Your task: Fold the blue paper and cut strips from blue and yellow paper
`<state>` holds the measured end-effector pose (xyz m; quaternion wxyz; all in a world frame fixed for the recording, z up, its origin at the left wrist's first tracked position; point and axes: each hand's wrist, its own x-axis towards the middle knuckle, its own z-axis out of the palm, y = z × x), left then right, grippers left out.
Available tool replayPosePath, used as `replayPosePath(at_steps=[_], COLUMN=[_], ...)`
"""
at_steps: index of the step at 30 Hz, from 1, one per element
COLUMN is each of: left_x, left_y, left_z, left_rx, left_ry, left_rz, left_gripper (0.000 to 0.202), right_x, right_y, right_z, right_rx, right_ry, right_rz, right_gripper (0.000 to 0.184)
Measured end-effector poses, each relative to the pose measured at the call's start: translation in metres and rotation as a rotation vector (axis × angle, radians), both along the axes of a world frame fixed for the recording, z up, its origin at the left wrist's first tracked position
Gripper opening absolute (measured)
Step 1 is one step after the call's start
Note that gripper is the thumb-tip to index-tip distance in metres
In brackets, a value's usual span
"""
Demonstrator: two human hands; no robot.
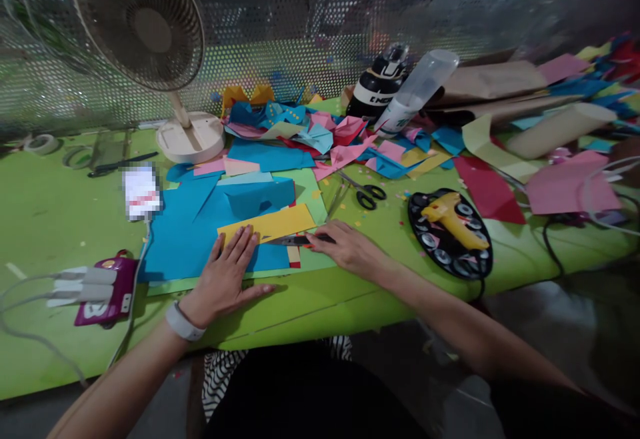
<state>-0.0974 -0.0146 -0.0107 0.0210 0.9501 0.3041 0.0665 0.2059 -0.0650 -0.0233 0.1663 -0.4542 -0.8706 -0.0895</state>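
Observation:
My left hand (225, 275) lies flat, fingers spread, its fingertips pressing on the lower left part of a yellow paper strip (287, 217). The strip rests on blue paper (180, 245), with red and pale green sheets showing beneath. My right hand (347, 249) is closed around a slim dark cutting tool (293, 241) with a bit of orange near the grip. Its tip points left along the strip's lower edge, close to my left fingers. Whether it is a knife or scissors I cannot tell. Black-handled scissors (369, 195) lie open farther back.
A yellow glue gun (455, 219) sits on a round black tray at right. Paper scraps (280, 125), a black bottle (377, 85) and a clear-capped bottle (417, 92) stand behind. At left are a fan (190, 135), a phone (141, 191) and a purple power strip (113, 292) with cables.

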Motion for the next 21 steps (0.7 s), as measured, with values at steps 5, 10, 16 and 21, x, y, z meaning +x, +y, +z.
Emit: replayPosePath(at_steps=[5, 10, 16, 21], left_x=[0.000, 0.000, 0.000, 0.000], left_y=[0.000, 0.000, 0.000, 0.000], left_z=[0.000, -0.001, -0.002, 0.000], left_rx=[0.010, 0.020, 0.028, 0.018], left_ry=[0.010, 0.006, 0.019, 0.004], left_rz=[0.001, -0.002, -0.006, -0.003], left_gripper=[0.096, 0.097, 0.097, 0.097], right_x=[-0.004, -0.011, -0.009, -0.007], right_y=[0.002, 0.004, 0.004, 0.003], right_z=[0.000, 0.003, 0.000, -0.002], right_rx=[-0.014, -0.030, -0.007, -0.033], right_ry=[0.031, 0.000, -0.010, -0.005], right_rz=[-0.022, -0.013, 0.024, 0.029], right_gripper=[0.027, 0.029, 0.030, 0.030])
